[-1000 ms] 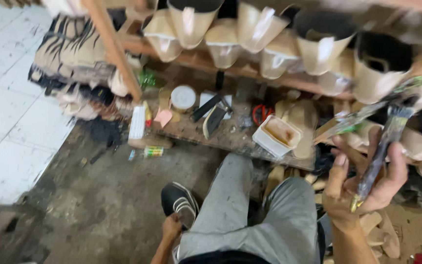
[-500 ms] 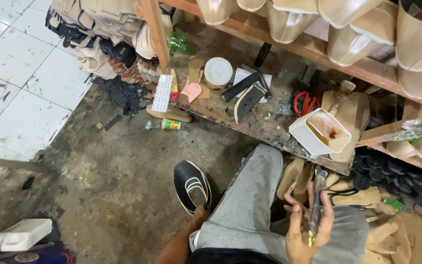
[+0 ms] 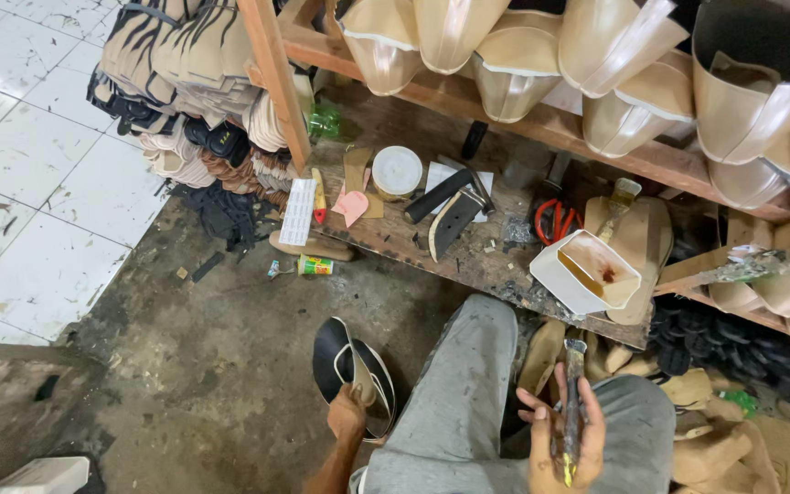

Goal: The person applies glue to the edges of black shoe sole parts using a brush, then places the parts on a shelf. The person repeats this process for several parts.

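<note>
Fingers of the right hand [image 3: 564, 437] are wrapped tight around a long, dirty brush [image 3: 571, 412]. The brush stands almost straight up over the person's lap, between the two knees in grey trousers [image 3: 468, 402]. Its tip points up toward the low wooden bench [image 3: 468, 256].

The left hand [image 3: 347, 416] is down by the floor. It pinches the edge of a black shoe sole [image 3: 345, 366] that has a pale inside. The sole is tipped up on the grey concrete floor [image 3: 212, 366], just beside the left knee.

Right above the brush, a white tub [image 3: 587, 272] sits at the edge of the bench. It has brown glue inside. Another brush [image 3: 618, 203] lies on a tan sole just behind the tub. Red-handled scissors [image 3: 555, 220] lie near it. More to the left on the bench are black strips [image 3: 445, 206], a round white lid [image 3: 397, 171] and a small pink scrap [image 3: 354, 206].

A small tube [image 3: 314, 266] lies on the floor under the bench edge. Over the bench, a wooden shelf [image 3: 550, 123] holds many tan shoe uppers [image 3: 614, 55]. Stacks of soles [image 3: 194, 82] are piled at the left, next to white floor tiles [image 3: 29, 183].
</note>
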A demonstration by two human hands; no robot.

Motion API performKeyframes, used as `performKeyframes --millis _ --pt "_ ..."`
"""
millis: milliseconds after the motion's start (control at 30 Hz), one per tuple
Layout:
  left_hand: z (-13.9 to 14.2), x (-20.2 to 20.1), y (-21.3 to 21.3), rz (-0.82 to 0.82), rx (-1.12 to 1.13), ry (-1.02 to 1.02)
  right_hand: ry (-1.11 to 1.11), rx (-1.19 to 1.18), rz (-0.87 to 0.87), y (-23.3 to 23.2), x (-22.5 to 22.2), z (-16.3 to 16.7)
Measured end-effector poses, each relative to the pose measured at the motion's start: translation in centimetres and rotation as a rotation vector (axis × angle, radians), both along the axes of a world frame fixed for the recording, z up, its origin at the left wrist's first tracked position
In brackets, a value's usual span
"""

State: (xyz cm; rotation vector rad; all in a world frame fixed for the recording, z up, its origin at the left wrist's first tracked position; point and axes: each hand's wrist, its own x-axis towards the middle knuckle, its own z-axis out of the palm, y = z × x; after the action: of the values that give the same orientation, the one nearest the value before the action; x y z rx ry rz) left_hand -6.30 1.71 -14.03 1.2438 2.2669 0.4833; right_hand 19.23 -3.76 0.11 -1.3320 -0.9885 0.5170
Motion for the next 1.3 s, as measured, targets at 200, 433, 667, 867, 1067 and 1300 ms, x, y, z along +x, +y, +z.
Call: performKeyframes --millis 200,433,667,867,1067,1300 --pt "4.9 -2.2 0.3 0.273 0.522 -0.509 0.053 0.002 -0.005 0.3 0.1 1.2" --pt "11.0 -0.8 -0.9 0.368 0.385 -1.683 0.296 0.121 0.155 3.6 2.1 3.0" --pt "14.3 8.3 -1.0 0.037 0.162 -1.925 0.380 0.407 0.142 5.0 5.3 6.7" --pt "17.0 9.0 -1.0 -0.220 0.023 -1.568 0.130 0.391 0.093 2.8 5.4 11.0" --pt "14.9 10.5 -0.7 -0.403 0.178 -1.366 0.624 0.366 0.288 3.3 6.3 11.9" --pt "11.2 9.3 -0.9 -0.329 0.157 -1.431 0.419 0.219 0.247 12.7 15.2 9.8"
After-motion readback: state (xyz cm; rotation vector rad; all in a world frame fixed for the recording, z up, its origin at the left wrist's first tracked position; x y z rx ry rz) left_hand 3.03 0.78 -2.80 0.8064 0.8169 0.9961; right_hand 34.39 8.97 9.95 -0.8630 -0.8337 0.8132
